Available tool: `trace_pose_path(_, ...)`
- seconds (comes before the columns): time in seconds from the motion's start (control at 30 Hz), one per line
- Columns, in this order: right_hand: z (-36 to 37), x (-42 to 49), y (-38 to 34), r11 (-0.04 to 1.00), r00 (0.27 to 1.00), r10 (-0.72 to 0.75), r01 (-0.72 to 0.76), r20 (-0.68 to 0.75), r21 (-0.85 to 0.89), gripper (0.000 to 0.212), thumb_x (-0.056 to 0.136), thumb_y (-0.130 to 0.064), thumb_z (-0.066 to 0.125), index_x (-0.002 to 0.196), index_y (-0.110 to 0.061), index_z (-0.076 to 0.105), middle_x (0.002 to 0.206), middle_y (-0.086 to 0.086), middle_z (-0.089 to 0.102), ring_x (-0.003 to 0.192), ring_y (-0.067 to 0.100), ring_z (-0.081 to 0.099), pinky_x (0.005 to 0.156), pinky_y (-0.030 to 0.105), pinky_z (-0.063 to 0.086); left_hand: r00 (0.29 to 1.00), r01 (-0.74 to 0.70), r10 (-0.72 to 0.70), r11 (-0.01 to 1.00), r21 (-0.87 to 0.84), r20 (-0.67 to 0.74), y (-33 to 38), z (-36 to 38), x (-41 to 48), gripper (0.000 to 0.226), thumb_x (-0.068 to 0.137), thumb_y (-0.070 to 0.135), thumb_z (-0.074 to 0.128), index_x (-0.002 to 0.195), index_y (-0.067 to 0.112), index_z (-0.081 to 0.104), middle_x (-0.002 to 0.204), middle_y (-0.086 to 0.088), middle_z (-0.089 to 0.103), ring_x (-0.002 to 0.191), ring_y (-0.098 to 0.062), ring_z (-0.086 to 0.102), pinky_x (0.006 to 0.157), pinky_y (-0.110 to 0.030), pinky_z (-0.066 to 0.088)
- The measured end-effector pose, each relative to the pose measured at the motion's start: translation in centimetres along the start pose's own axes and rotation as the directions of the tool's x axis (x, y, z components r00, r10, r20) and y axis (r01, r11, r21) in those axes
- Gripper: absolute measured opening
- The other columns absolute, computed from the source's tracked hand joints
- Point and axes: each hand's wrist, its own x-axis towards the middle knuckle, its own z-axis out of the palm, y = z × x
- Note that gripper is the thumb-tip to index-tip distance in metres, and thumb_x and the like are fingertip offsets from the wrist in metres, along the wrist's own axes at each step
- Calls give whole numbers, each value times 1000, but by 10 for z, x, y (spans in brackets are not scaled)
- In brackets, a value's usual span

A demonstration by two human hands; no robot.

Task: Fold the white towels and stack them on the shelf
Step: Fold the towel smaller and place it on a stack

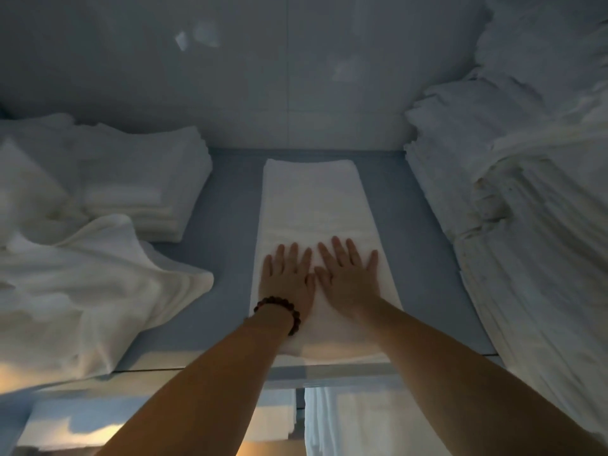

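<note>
Left hand [288, 284] and right hand [348, 281], fingers [340, 255] straight and spread, press the folded towel [312, 199].

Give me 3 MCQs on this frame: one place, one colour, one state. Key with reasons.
1. The crumpled towel lies: A at the left of the shelf; B at its right; C below it.
2. The bracelet is: A white; B dark brown; C green.
3. The left hand and right hand are: A gripping an edge; B lifted; C flat on the folded towel.
Key: 1A, it spills over the left side; 2B, dark beads on the left wrist; 3C, straight fingers rest on it.
</note>
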Motion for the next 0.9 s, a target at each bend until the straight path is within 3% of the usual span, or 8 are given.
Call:
trace_pose_path(0.13, 13, -29, -8, 1000, 999, 13, -13, -32, 17, 54, 97, -48, 8, 147, -38, -10, 157, -3, -20, 144, 26, -21, 108, 67, -10, 999, 29, -28, 997, -67, 21, 12, 4, -34, 54, 96, 36, 7, 146, 28, -12, 156, -1, -16, 142, -24, -20, 113, -47, -16)
trace_pose_path(0.3, 18, -53, 5, 1000, 997, 1, 1, -78, 24, 61, 93, -59, 7, 147, -37, -9, 158, -3, -14, 145, 21, -16, 116, 54, -8, 999, -16, 14, 999, -39, -44, -2, 11, -56, 53, 96, 42, 4, 144, 33, -17, 156, 3, -16, 142, -20, -19, 116, -41, -12)
trace_pose_path(0.43, 22, -72, 42, 996, 994, 89, -89, -63, 3, 63, 94, -57, 9, 148, -32, -9, 159, -4, -13, 146, 18, -13, 115, 50, -11, 991, 134, -134, 990, -43, -2, -25, 10, -62, 56, 96, 46, 8, 146, 32, -13, 156, 4, -14, 144, -23, -13, 116, -41, -6)
trace_pose_path(0.5, 20, -79, 50, 989, 988, 148, -149, -45, -7, 63, 95, -54, 10, 149, -28, -9, 159, -2, -13, 146, 20, -12, 113, 50, -14, 982, 186, -187, 982, 38, 25, -27, 5, -67, 58, 96, 46, 7, 147, 26, -13, 156, 3, -17, 143, -25, -15, 115, -45, -11)
trace_pose_path(0.57, 15, -82, 43, 992, 990, 124, -126, -72, -27, 62, 96, -51, 13, 149, -26, -8, 158, 0, -14, 146, 22, -14, 112, 50, -16, 992, 125, -125, 989, 82, 2, -17, -1, -72, 59, 96, 45, 5, 148, 22, -10, 156, 1, -18, 142, -23, -19, 111, -45, -18)
trace_pose_path(0.63, 15, -87, 31, 999, 995, 4, -8, -98, -47, 61, 97, -51, 14, 149, -28, -8, 158, 0, -16, 143, 23, -21, 113, 50, -16, 1000, 7, -7, 1000, 13, -14, -1, -3, -80, 63, 91, 54, -5, 148, 27, -8, 156, 1, -17, 142, -20, -21, 111, -41, -19)
trace_pose_path(0.73, 21, -100, 23, 991, 993, -117, 115, -32, -73, 58, 96, -54, 9, 146, -35, -13, 157, -4, -20, 141, 23, -25, 115, 51, -14, 991, -125, 125, 992, -5, 39, 6, 4, -100, 72, 80, 69, -16, 143, 34, -18, 155, 4, -18, 139, -18, -25, 113, -39, -17)
trace_pose_path(0.9, 23, -125, 35, 995, 998, -67, 67, -9, -72, 60, 93, -59, 5, 145, -37, -15, 156, -3, -20, 145, 24, -17, 115, 50, -11, 985, -158, 154, 986, 56, 78, -9, 1, -130, 92, 76, 81, 22, 149, 29, 2, 155, -6, -1, 144, -31, -1, 116, -49, 3)
